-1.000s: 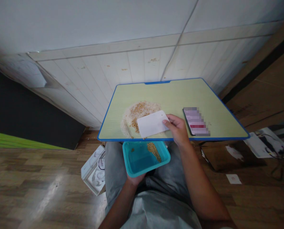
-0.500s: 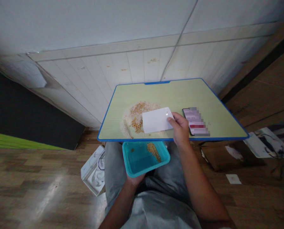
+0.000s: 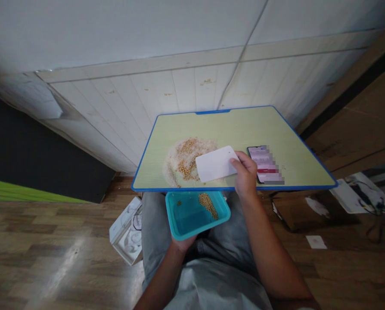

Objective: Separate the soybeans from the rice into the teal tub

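Observation:
My right hand is closed on a white plastic card, held flat over the right side of a heap of white rice and yellow beans on a pale green table top with a blue rim. Below the table's near edge, my left hand holds a teal plastic box from underneath, over my lap. A small pile of yellow beans lies inside the box near its right wall.
A phone lies on the table just right of my right hand. A white box stands on the wooden floor left of my knees. Cardboard and papers lie on the floor at the right. A white panelled wall is behind the table.
My right hand has carried the white card to the right and slightly away from me, uncovering more of the beans in the heap. The teal box and my left hand have stayed put.

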The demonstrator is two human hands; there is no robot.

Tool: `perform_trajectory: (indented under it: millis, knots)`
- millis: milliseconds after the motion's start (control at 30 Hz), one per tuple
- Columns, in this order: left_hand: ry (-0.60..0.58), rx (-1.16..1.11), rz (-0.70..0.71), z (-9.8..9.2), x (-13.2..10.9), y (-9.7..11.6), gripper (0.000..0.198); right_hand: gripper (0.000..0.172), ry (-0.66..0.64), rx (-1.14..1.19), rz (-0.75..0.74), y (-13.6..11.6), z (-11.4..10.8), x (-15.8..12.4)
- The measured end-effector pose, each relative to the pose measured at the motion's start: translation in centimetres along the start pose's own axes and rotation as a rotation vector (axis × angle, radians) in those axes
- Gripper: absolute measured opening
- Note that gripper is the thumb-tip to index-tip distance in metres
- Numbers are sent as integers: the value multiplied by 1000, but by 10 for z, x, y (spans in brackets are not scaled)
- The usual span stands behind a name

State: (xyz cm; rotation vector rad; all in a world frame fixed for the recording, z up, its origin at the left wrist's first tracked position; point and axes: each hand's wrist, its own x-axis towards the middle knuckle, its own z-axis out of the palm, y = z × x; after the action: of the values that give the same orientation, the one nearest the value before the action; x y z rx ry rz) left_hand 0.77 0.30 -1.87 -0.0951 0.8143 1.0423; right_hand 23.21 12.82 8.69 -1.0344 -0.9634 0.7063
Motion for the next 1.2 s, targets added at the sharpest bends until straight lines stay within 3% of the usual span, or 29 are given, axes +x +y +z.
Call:
perform_trajectory:
  millis: [267, 800, 1200]
  knots:
    - [12, -10, -2, 6, -6, 1, 69, 12, -27, 6, 30, 0, -1, -1]
    - [25, 46, 26, -5, 2, -2, 71, 23, 39, -61, -32, 7, -1, 0]
    - [28, 104, 26, -14, 10, -4, 55, 28, -11, -76, -24, 8, -2, -2]
